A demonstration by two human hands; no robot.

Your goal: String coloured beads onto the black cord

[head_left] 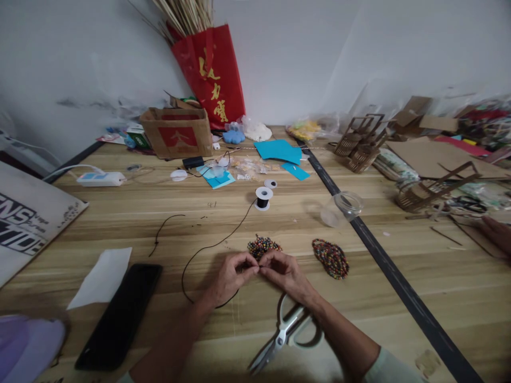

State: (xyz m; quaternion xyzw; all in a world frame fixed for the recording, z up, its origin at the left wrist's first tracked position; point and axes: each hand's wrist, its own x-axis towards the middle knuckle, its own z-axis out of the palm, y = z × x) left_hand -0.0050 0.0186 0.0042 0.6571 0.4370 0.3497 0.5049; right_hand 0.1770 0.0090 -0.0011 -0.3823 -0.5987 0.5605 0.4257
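My left hand (232, 276) and my right hand (288, 274) meet fingertip to fingertip over the table, both closed in a pinch. Between them shows a small dark bit of black cord (205, 248); the fingers hide most of it. This cord runs from a white-flanged spool (263, 199), curves left and passes beneath my left wrist. Just beyond my fingertips lies a bundle of multicoloured beads (261, 244), partly covered by them. A second coil of beads (330, 259) rests to the right. Scissors (281, 336) with pale handles lie spread under my right forearm.
At left are a black phone (120, 316), white paper (101, 277) and a short cord piece (157, 236). A clear round container (341, 208) stands right of the spool. Small baskets (423, 194), a cardboard box (178, 133) and blue sheets (278, 151) lie farther back. Another person's hand (495, 234) shows at right.
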